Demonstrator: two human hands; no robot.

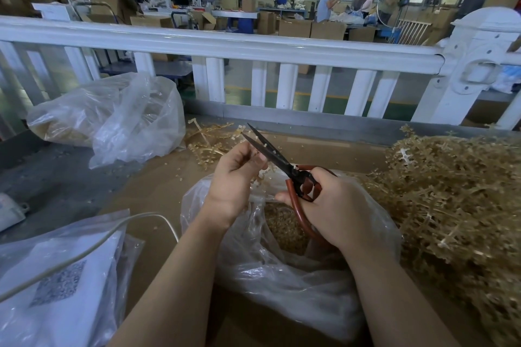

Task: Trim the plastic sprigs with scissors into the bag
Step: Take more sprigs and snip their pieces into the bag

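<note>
My left hand (236, 177) pinches a tan plastic sprig (260, 175) above an open clear plastic bag (282, 270) that holds cut tan pieces (283, 227). My right hand (335, 205) grips the red handles of black-bladed scissors (270, 151). The blades are parted and point up and left, beside my left fingers. Most of the sprig is hidden behind my left hand.
A big heap of untrimmed tan sprigs (451, 205) lies on the right of the brown cardboard surface (158, 177). More sprigs (208, 144) lie behind my hands. Another clear bag (112, 118) sits at the back left, a bagged white item (56, 284) and a cable at front left. A white fence (225, 45) borders the far edge.
</note>
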